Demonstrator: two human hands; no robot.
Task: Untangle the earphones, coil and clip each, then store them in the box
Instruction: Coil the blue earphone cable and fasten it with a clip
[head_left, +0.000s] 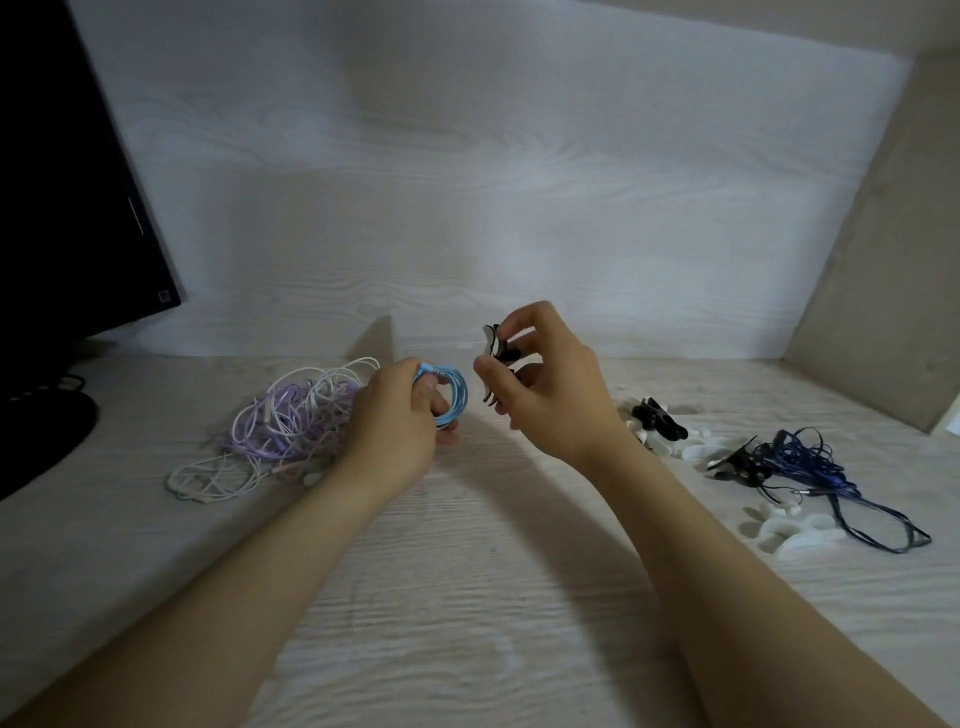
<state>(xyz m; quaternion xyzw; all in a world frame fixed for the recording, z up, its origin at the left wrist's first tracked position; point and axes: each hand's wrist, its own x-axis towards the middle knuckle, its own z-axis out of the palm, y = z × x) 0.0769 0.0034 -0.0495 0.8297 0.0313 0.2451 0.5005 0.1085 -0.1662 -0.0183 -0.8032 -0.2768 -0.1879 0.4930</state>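
Note:
My left hand (400, 421) grips a coiled light-blue earphone cable (453, 399) just above the table. Right beside it, my right hand (540, 384) pinches a black-and-white clip (493, 347) between thumb and fingers, held a little above and to the right of the coil. A tangled heap of purple and white earphones (280, 426) lies on the table to the left of my left hand. A dark-blue earphone tangle (810, 467) lies at the right. No box is in view.
Loose black clips (657, 421) and white clips (789, 535) lie scattered at the right, among the blue cable. A dark monitor (67, 208) stands at the far left, with its black base (47, 431) on the wooden table (467, 597). A beige panel (883, 260) closes the right side.

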